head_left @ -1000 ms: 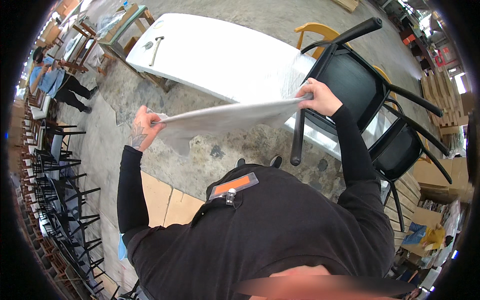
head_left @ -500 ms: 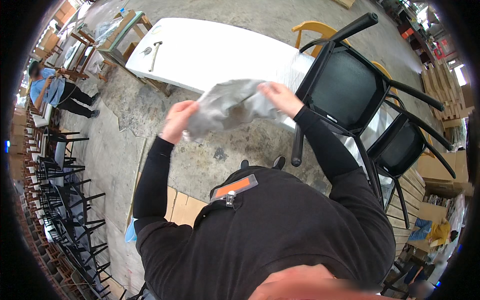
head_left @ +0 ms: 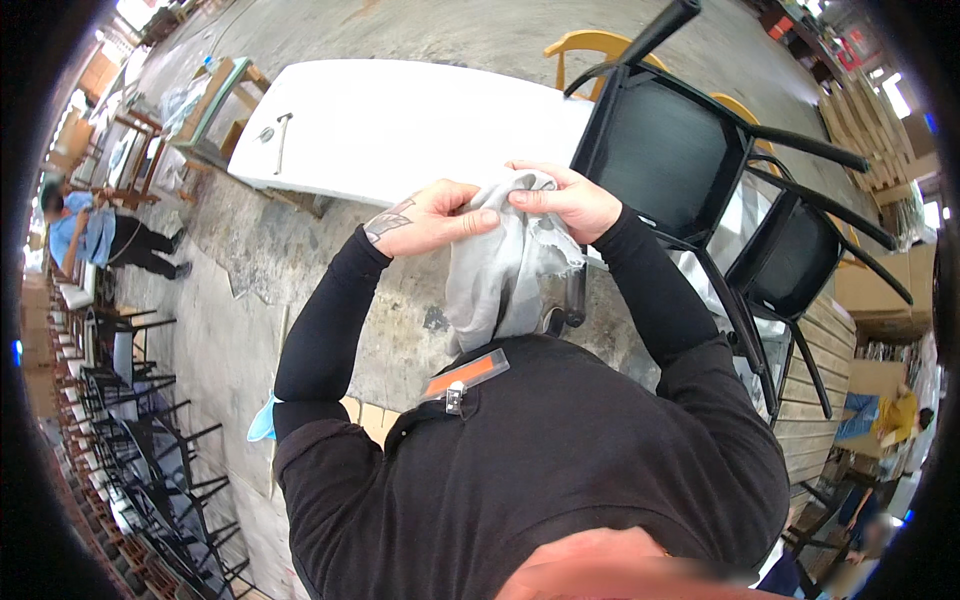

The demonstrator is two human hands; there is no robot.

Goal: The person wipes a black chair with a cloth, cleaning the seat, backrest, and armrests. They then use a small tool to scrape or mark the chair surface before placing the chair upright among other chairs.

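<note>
A pale grey cloth (head_left: 492, 283) hangs in folds between my two hands, in front of my body. My left hand (head_left: 432, 217) pinches it from the left, thumb on top. From the other side my right hand (head_left: 568, 199) grips its bunched upper part, where a frayed edge shows. Just beyond the hands stands a table with a white covered top (head_left: 410, 110). To the right of my right hand, a black chair (head_left: 665, 150) lies turned over on that table, legs sticking out.
A hammer (head_left: 281, 143) lies at the table's left end. Behind the first chair is a second overturned black chair (head_left: 788, 255). Many black chairs (head_left: 150, 430) stand in rows at far left. A person in blue (head_left: 85, 235) stands at the upper left. Yellowish wooden chairs (head_left: 590, 45) stand beyond the table.
The cloth was stretched wide between my hands. Now my hands have come close together, and it is gathered and hanging down toward my body.
</note>
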